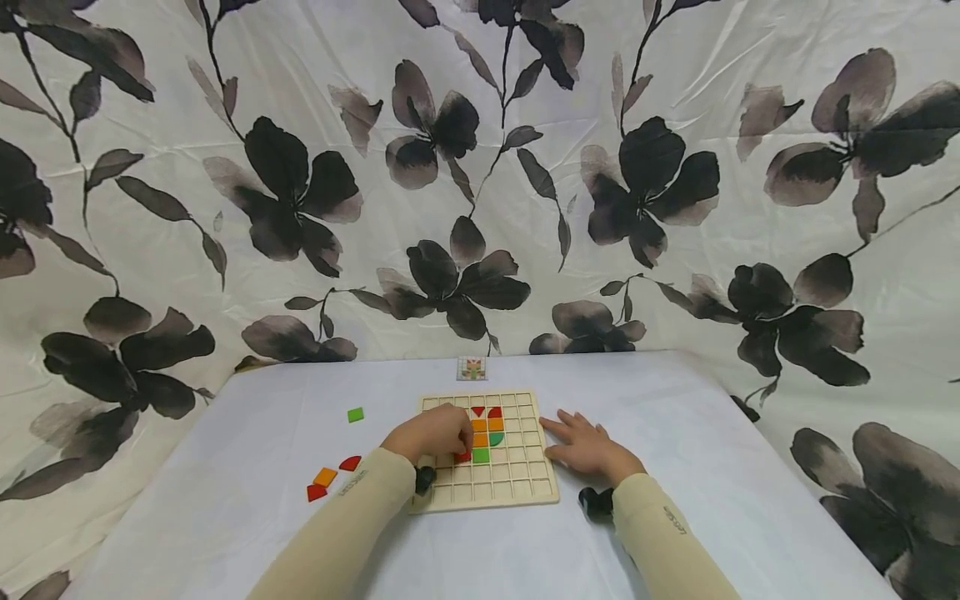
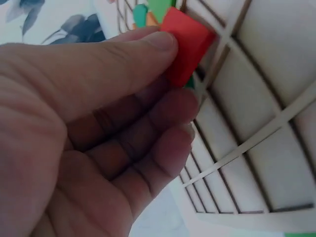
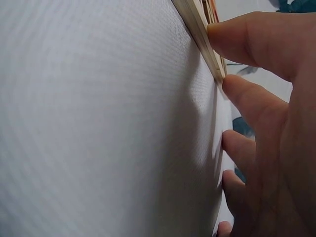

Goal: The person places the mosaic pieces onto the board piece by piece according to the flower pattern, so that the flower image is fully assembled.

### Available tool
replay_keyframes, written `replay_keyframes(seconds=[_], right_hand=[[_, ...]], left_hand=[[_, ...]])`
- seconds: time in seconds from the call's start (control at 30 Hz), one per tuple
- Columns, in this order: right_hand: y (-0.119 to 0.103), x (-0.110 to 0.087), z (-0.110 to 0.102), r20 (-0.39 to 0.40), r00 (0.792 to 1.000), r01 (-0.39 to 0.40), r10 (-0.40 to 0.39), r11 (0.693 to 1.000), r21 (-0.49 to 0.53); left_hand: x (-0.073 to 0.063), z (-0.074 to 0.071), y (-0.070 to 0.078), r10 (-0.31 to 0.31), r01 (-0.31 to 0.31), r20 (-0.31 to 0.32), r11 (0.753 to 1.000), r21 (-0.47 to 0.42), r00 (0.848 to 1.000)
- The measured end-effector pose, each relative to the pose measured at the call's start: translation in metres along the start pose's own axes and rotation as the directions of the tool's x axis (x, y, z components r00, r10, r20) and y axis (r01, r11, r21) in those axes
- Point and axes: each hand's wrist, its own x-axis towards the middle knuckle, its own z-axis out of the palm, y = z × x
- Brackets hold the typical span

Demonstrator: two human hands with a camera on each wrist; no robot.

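My left hand (image 1: pixel 433 432) is over the left part of a pale wooden grid board (image 1: pixel 527 479). In the left wrist view, its thumb and fingers pinch a red tile (image 2: pixel 190 44) against the grid. Nearby cells hold orange tiles (image 1: pixel 479 440), a green square tile (image 1: pixel 481 456), a green rounded tile (image 1: pixel 496 437) and red pieces (image 1: pixel 495 412) near the top. My right hand (image 1: pixel 588 450) lies spread at the board's right side. Thumb and forefinger touch the board's edge (image 3: pixel 195 32) in the right wrist view, and the other fingertips rest on the white cloth.
Left of the board lie a green tile (image 1: pixel 356 414), a red rounded tile (image 1: pixel 350 463), an orange tile (image 1: pixel 325 477) and a red tile (image 1: pixel 317 492). A small patterned card (image 1: pixel 472 368) sits behind the board. A flowered cloth (image 1: pixel 540 250) hangs beyond the white table (image 1: pixel 262 433).
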Motion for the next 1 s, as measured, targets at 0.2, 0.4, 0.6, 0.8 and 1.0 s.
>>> replay_keyframes(seconds=[0.2, 0.4, 0.6, 0.8, 1.0], right_hand=[[-0.001, 0.002, -0.002, -0.007, 1.000, 0.005, -0.005, 1.000, -0.010], [-0.001, 0.002, -0.003, -0.012, 1.000, 0.004, -0.004, 1.000, -0.002], [0.001, 0.001, -0.001, -0.014, 1.000, -0.004, 0.004, 1.000, -0.012], [-0.001, 0.003, -0.001, -0.010, 1.000, -0.007, 0.007, 1.000, -0.008], [-0.002, 0.002, 0.001, -0.002, 1.000, -0.014, 0.014, 1.000, -0.008]], left_hand=[[0.000, 0.005, -0.002, 0.023, -0.022, -0.020, 1.000, 0.020, 1.000], [-0.009, 0.008, 0.000, 0.063, -0.058, -0.062, 0.995, 0.083, 0.996], [-0.026, 0.006, -0.009, 0.058, -0.055, -0.131, 0.998, 0.021, 0.990], [-0.051, -0.009, -0.040, -0.090, 0.068, -0.208, 0.992, -0.111, 0.974], [-0.074, -0.018, -0.077, -0.223, 0.208, -0.173, 0.973, -0.099, 0.960]])
